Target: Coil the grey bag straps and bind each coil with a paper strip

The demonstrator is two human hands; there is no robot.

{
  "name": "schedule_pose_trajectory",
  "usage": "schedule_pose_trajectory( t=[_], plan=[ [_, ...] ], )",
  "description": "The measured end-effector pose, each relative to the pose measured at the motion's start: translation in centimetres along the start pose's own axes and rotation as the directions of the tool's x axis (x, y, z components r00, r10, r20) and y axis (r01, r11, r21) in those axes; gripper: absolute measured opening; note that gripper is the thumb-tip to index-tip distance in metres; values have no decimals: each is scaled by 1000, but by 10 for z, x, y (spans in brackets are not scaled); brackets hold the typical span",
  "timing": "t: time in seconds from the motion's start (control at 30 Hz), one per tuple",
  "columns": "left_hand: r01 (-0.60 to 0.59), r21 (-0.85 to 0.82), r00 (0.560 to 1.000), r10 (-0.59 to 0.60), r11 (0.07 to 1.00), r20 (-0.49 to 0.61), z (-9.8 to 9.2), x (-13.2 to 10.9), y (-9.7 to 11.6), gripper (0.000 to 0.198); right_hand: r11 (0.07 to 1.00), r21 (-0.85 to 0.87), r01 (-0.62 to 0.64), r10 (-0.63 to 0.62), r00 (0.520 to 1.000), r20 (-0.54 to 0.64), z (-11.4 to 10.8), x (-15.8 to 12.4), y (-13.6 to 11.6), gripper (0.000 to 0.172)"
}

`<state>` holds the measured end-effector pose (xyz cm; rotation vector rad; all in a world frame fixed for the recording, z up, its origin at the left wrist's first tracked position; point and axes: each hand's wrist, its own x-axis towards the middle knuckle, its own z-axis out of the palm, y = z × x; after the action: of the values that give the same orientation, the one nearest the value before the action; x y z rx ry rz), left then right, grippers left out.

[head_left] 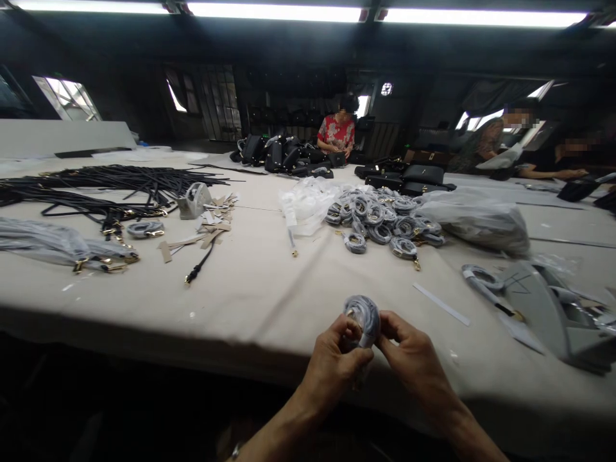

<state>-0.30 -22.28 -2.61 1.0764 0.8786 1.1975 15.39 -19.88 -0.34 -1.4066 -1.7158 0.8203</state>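
Note:
A coiled strap in grey wrapping (366, 313) is held up near the table's front edge. My left hand (337, 353) grips its left and lower side, fingers curled into the loop. On the coil's right side, my right hand (409, 350) has its thumb and fingers pinched against the wrapping. Beyond them lies a pile of similar wrapped coils (380, 215) with gold clasps. Farther right, a partly coiled strap (484, 282) rests beside a grey dispenser (543, 308). A white strip (441, 304) lies flat between the pile and the dispenser.
Black straps (120, 183) and wrapped straps (48, 244) spread over the left of the table (250, 282). Paper scraps (216, 218) surround a small grey dispenser (194, 200). Clear plastic bags (486, 221) flank the coils. Black bags (283, 154) and several people are at the back.

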Motion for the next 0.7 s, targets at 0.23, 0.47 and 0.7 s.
schedule_pose_trajectory(
  t=[0.23,0.47,0.7],
  plan=[
    [-16,55,1000,15,998,24,0,-1,8,15,989,101,-104,107,994,-15,-6,3,-3,40],
    [-149,336,977,191,930,-96,-10,12,-19,25,790,551,-268,192,962,193,17,-8,20,89],
    [-67,340,983,120,938,-137,-30,22,-33,70,763,569,-306,237,952,194,22,25,27,86]
  ],
)
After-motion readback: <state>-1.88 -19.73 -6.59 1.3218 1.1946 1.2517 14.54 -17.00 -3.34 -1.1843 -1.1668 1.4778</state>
